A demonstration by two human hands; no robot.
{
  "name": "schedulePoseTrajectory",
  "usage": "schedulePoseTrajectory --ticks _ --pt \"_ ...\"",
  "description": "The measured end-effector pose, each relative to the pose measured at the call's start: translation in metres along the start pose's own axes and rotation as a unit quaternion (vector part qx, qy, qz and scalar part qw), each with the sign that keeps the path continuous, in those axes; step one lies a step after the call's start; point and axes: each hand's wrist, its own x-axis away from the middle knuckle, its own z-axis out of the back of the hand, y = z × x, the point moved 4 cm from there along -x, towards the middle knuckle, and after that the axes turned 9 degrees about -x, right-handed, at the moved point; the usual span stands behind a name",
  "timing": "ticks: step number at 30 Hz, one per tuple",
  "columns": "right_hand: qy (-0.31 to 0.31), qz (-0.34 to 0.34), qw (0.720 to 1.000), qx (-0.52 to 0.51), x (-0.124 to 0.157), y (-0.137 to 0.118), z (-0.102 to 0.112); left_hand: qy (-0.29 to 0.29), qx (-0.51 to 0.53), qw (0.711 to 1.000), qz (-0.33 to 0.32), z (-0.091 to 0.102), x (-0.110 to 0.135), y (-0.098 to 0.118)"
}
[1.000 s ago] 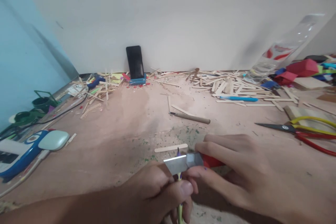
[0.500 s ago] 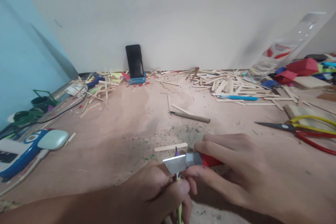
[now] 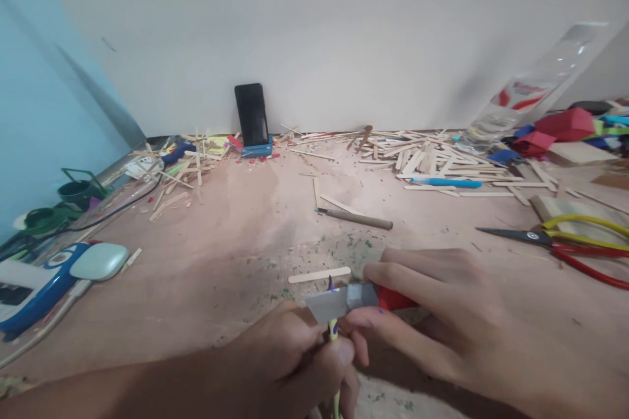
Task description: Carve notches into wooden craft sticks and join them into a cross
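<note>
My left hand (image 3: 304, 357) is closed around a slim yellow-green pencil (image 3: 334, 330) with purple marks and a dark purple pointed tip. The pencil points away from me, and its lower part runs down through my fingers. My right hand (image 3: 432, 321) grips the red handle of a utility knife (image 3: 330, 304). Its broad blade lies across the pencil just below the tip and covers part of it. Just beyond the tip, a flat wooden craft stick (image 3: 319, 275) rests on the table.
Green shavings dot the table (image 3: 236, 209). A thin carving tool (image 3: 361, 217) lies ahead, with heaped craft sticks (image 3: 427, 160) and a leaning bottle (image 3: 531, 91) behind. Scissors (image 3: 550, 239) lie right; a phone (image 3: 251, 114) stands against the wall. A blue-white device (image 3: 49, 281) sits left.
The blade has tilted slightly, losing its bright edge glint, and sits a touch nearer the pencil's tip. Both hands keep their grips and have barely moved.
</note>
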Motion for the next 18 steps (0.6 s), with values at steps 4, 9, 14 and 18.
schedulePoseTrajectory --ticks 4,9,14,18 --pt "0.017 0.008 1.0 -0.002 0.0 -0.001 0.001 0.001 0.008 1.0 -0.014 -0.001 -0.001 -0.008" --pt "0.021 -0.021 1.0 0.002 0.002 -0.001 0.0 0.006 0.026 1.0 0.009 -0.001 0.0 -0.011" --pt "0.022 -0.016 0.999 -0.02 0.004 0.0 -0.002 0.001 0.024 1.0 0.005 -0.002 0.0 -0.014" --pt "0.026 -0.02 0.999 -0.01 0.005 0.001 -0.002 0.001 -0.002 1.0 -0.004 0.0 0.0 -0.012"
